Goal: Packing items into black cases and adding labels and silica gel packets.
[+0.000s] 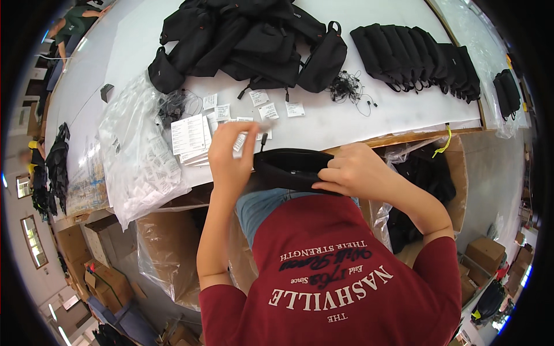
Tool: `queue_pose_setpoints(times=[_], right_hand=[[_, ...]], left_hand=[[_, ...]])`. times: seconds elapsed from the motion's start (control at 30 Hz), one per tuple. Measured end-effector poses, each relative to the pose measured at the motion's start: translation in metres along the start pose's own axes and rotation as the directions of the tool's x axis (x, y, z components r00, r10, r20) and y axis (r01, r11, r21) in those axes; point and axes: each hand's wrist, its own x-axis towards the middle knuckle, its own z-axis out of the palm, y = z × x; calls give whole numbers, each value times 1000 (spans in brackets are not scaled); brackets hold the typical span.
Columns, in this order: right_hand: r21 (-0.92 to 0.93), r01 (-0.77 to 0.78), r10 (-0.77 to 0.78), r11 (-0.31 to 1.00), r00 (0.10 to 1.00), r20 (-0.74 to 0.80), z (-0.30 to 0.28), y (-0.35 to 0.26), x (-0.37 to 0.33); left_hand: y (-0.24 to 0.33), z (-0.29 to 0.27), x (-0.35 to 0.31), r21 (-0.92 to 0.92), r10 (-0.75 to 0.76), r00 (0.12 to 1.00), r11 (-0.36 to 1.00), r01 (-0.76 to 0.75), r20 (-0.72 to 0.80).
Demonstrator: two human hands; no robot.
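Pouch (285,181) in black gapes beside the tabletop (323,124), rim pinched by fingers of the right hand (356,170); the left hand (231,155) curls nearby, whether its fingers pinch anything I cannot tell

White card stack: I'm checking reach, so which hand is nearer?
Left. The left hand is just right of the stack; the right hand is farther right, holding the black pouch.
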Motion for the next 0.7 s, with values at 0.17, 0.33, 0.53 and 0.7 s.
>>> queue_pose_setpoints(times=[0.17, 0.33, 0.53, 0.7], right_hand=[[-53, 11, -17, 999, 993, -119, -7, 2, 17], [-1, -34, 32, 999, 950, -312, 4, -3, 29], [167, -52, 124, 985, 881, -457, 21, -27, 45], [881, -243, 798, 406, 564, -212, 38, -41, 39]], left_hand=[[36, -27, -11, 184, 148, 962, 964, -192, 232], [-2, -3, -67, -765, -486, 873, 550, 336, 34], [19, 34, -88, -907, -719, 574, -195, 373, 391], [21, 27, -68, -939, -764, 555, -204, 279, 330]])
